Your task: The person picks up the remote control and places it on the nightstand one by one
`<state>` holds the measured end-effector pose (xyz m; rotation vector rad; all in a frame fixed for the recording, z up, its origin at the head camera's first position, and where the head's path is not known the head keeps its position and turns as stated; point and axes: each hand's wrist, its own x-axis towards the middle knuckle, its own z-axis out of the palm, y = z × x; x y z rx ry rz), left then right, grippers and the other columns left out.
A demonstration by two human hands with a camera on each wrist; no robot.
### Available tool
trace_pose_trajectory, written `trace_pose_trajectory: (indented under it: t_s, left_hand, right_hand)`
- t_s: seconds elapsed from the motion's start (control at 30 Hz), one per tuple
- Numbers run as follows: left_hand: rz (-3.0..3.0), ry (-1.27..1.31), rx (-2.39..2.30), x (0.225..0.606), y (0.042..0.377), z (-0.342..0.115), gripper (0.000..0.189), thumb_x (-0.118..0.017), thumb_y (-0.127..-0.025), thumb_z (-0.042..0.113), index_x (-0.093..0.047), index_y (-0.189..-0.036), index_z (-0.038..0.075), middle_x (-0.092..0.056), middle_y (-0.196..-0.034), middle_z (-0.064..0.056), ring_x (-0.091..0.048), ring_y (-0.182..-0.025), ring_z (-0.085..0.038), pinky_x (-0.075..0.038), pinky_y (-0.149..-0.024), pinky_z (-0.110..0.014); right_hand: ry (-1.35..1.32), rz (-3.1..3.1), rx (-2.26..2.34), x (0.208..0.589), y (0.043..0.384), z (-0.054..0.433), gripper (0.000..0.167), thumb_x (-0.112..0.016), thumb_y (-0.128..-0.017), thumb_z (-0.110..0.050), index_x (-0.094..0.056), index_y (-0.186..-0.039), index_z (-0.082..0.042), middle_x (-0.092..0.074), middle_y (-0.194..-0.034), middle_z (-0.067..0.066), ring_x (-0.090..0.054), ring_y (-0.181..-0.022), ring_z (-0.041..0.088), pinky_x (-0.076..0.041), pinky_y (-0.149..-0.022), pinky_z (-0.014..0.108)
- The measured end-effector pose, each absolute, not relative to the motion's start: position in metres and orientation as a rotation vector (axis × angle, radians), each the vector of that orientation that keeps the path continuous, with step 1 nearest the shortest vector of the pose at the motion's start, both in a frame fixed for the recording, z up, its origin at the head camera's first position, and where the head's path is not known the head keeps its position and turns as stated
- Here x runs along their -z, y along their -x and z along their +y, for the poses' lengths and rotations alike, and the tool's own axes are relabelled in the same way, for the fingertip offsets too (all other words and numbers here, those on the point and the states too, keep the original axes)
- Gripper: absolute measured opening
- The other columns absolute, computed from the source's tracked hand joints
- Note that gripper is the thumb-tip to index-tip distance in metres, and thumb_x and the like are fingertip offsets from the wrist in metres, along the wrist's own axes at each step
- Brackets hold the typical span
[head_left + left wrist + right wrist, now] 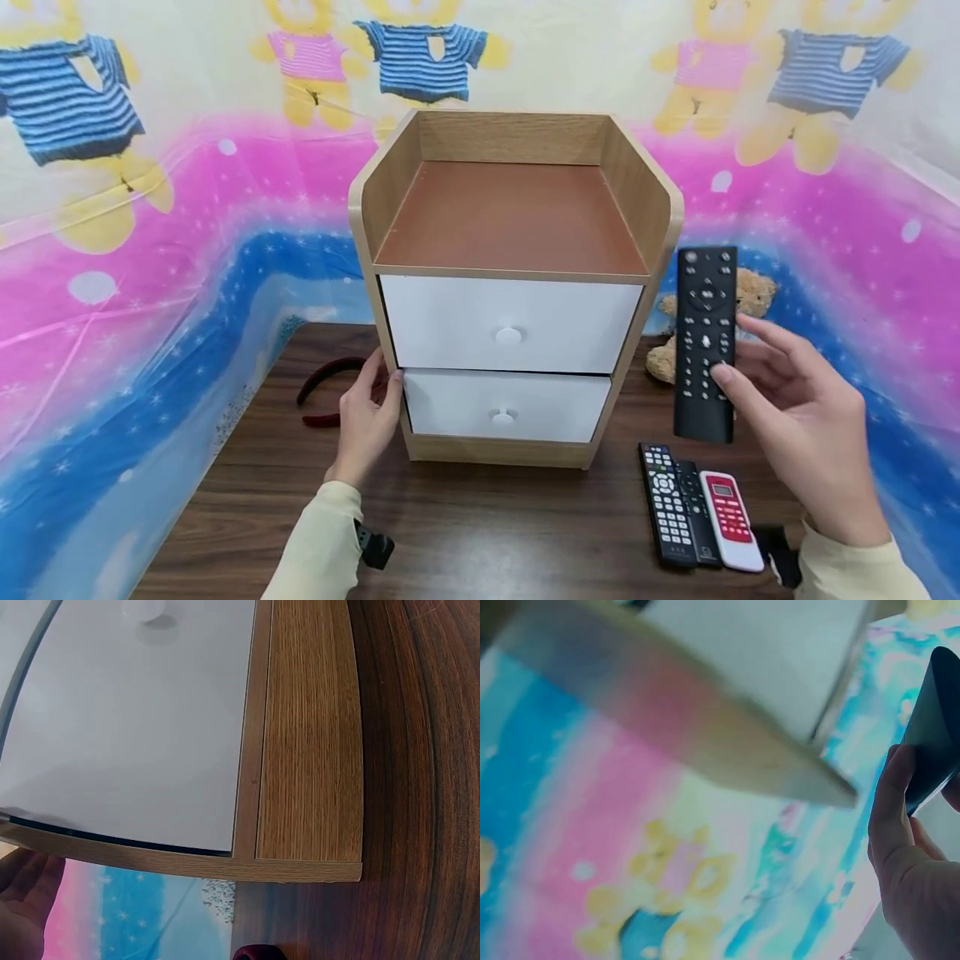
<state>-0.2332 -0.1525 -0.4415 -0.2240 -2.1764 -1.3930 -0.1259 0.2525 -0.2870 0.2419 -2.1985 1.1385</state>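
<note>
My right hand (810,425) holds up a black remote control (705,342), thumb on its button face and fingers along its far edge. In the right wrist view the remote (936,727) shows from its side and back. A small wooden cabinet (495,452) stands in the middle, with a white upper drawer (442,325) and a white lower drawer (450,404), each with a round knob. My left hand (366,421) rests on the cabinet's left side, its thumb by the front edge near the lower drawer. In the left wrist view its fingers (34,889) lie extended along the side panel.
On the table (495,533) at the right lie a long black remote (666,504), a smaller black remote (697,512) and a white-and-red remote (729,518). A teddy bear (753,292) sits behind the held remote. A dark red curved band (322,421) lies at the left.
</note>
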Motion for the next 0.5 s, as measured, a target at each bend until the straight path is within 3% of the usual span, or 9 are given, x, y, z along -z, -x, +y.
trace_pose_trajectory:
  t_s: [0.07,0.27,0.4,0.5]
  left_hand:
    - [-2.174,0.220,1.393,0.440,0.233,-0.152,0.048,-0.059,-0.101,0.019,-0.049,-0.146,0.009,-0.062,-0.129,-0.017,-0.065,-0.112,-0.030,-0.055,-0.086,-0.043]
    - [-2.165,0.194,1.393,0.437,0.231,-0.150,0.046,-0.060,-0.100,0.015,-0.050,-0.145,0.008,-0.064,-0.126,-0.017,-0.065,-0.109,-0.028,-0.046,-0.082,-0.007]
    - [-2.158,0.193,1.400,0.437,0.231,-0.148,0.045,-0.060,-0.100,0.015,-0.051,-0.144,0.008,-0.064,-0.125,-0.017,-0.065,-0.108,-0.029,-0.042,-0.080,-0.003]
    - [-2.156,0.190,1.413,0.437,0.232,-0.145,0.045,-0.059,-0.100,0.016,-0.051,-0.144,0.008,-0.064,-0.125,-0.017,-0.065,-0.107,-0.028,-0.043,-0.079,-0.004]
  right_hand:
    - [-0.297,-2.165,-1.163,0.271,0.130,0.237,0.058,-0.074,-0.086,0.001,-0.059,-0.139,-0.017,-0.070,-0.106,-0.014,-0.069,-0.091,0.002,-0.052,-0.075,0.011]
    - [-0.452,-2.127,-1.321,0.234,0.158,0.186,0.049,-0.075,-0.089,-0.010,-0.062,-0.135,-0.017,-0.072,-0.106,0.001,-0.071,-0.091,0.008,-0.054,-0.080,0.016]
    - [-0.515,-2.130,-1.450,0.219,0.189,0.154,0.043,-0.074,-0.091,-0.014,-0.063,-0.132,-0.009,-0.072,-0.110,0.013,-0.070,-0.096,0.014,-0.055,-0.086,0.022]
    - [-0.506,-2.185,-1.549,0.210,0.218,0.129,0.041,-0.074,-0.091,-0.017,-0.063,-0.129,-0.007,-0.072,-0.112,0.014,-0.069,-0.097,0.016,-0.056,-0.085,0.027]
